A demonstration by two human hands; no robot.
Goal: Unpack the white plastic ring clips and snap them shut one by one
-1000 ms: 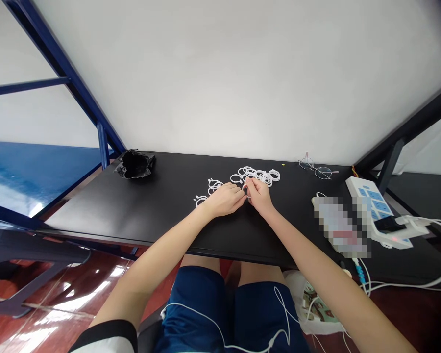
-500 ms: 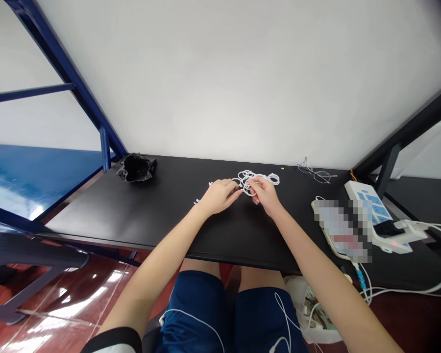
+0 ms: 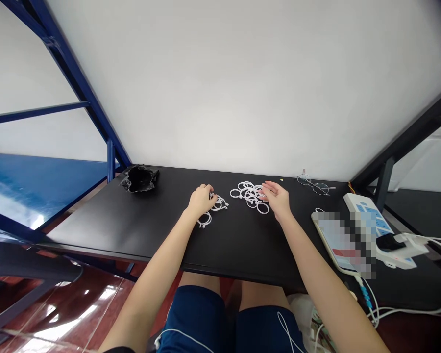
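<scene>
White plastic rings lie in two groups on the black table (image 3: 132,220). My left hand (image 3: 200,199) rests knuckles-up on the small left group of rings (image 3: 215,208), its fingers curled down over them; what they hold is hidden. My right hand (image 3: 277,198) hovers at the right edge of the larger pile of rings (image 3: 250,194), fingers loosely spread toward it and touching its nearest rings.
A crumpled black bag (image 3: 139,178) lies at the table's back left. Eyeglasses (image 3: 314,185) sit near the back wall on the right. A blurred flat device (image 3: 343,238), a white power strip (image 3: 371,215) and white cables (image 3: 426,274) crowd the right end. Blue frame bars (image 3: 95,117) rise at left.
My hands were together, pinching a ring between them. They have separated: the left went left onto the small group, the right opened beside the large pile. The view tilted slightly.
</scene>
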